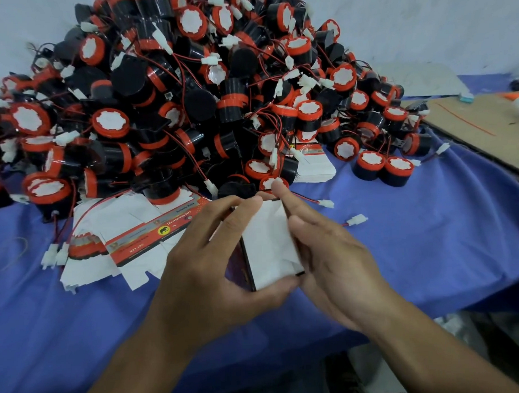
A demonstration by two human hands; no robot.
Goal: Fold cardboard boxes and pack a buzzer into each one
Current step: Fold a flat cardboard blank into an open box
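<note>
A: What have we got hold of?
B: A partly folded cardboard box [269,246], white side up, over the near tabletop [430,234]. Our left hand [213,256] curls round its left side, and our right hand [328,252] grips its right edge.
A: And the buzzers [190,96]?
B: We see them heaped, black and orange, across the far tabletop. The flat box blanks [130,239] lie left of our hands, partly under the heap.
</note>
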